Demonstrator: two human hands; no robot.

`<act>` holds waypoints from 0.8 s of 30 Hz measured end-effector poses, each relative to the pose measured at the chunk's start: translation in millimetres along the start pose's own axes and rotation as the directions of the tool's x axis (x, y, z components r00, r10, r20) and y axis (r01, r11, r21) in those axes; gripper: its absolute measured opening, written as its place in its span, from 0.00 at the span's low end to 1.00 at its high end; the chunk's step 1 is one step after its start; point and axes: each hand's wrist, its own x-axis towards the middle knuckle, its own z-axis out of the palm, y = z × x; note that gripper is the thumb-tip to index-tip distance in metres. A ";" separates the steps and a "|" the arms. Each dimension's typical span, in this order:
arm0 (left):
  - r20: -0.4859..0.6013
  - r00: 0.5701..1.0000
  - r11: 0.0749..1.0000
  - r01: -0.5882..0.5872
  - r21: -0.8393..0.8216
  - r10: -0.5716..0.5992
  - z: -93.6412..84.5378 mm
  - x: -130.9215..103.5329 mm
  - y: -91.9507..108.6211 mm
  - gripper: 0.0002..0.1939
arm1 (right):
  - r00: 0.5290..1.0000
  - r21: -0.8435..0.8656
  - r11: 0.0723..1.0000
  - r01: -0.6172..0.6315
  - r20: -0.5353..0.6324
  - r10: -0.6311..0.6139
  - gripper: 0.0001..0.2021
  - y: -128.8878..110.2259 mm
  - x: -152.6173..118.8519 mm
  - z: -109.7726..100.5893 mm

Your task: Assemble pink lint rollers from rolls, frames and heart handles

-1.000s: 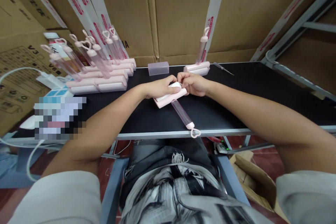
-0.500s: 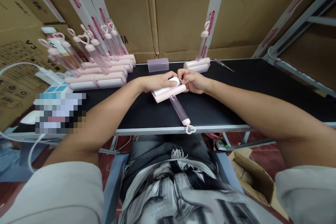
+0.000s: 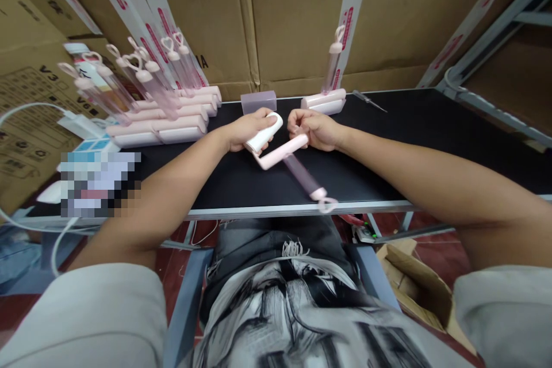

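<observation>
My left hand [image 3: 252, 131] is closed around a smooth white cylinder [image 3: 265, 132], thumb on top. Just in front of it is a pink lint-roller handle [image 3: 284, 151], with a bent arm at its left end, a clear purple-tinted grip [image 3: 304, 177] and a heart-shaped loop at the tip. My right hand [image 3: 317, 128] has its fingers curled and pinches the right end of the handle's pink crossbar. The bent arm meets or nearly meets the cylinder's lower end; whether they touch I cannot tell.
Several assembled pink rollers [image 3: 159, 131] stand grips-up on the left of the black table [image 3: 431, 149]. Another roller [image 3: 323, 102], a purple box [image 3: 259, 102] and a thin screwdriver-like tool [image 3: 370, 100] lie at the back. A power strip [image 3: 92, 146] with cables sits left.
The white cylinder has come away from the pink crossbar, moving left and up in my left hand. The handle has swung slightly, its loop shifting right.
</observation>
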 end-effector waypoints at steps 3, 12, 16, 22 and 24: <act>-0.052 0.998 0.994 -0.037 -0.101 0.032 -4.0 -0.1 -5.2 0.26 | 0.984 -0.113 0.992 0.050 -0.164 -0.068 0.10 1.0 2.6 -7.1; -0.474 0.820 0.929 -0.370 -0.015 0.319 -2.3 21.8 -9.8 0.19 | 0.933 -0.613 0.789 0.032 -0.266 -0.244 0.08 5.5 6.4 -8.8; -0.575 0.730 0.909 -0.412 0.060 0.369 -8.2 21.2 -6.2 0.22 | 0.941 -0.719 0.689 0.090 -0.166 -0.296 0.08 6.2 6.5 -15.9; -0.552 0.771 0.914 -0.403 -0.038 0.317 -9.1 12.2 -1.0 0.25 | 0.959 -0.787 0.599 0.148 -0.034 -0.281 0.09 2.6 1.3 -16.6; -0.542 0.786 0.912 -0.402 -0.080 0.298 -8.5 11.1 -0.4 0.26 | 0.954 -0.808 0.564 0.167 -0.011 -0.299 0.10 0.9 -2.5 -12.0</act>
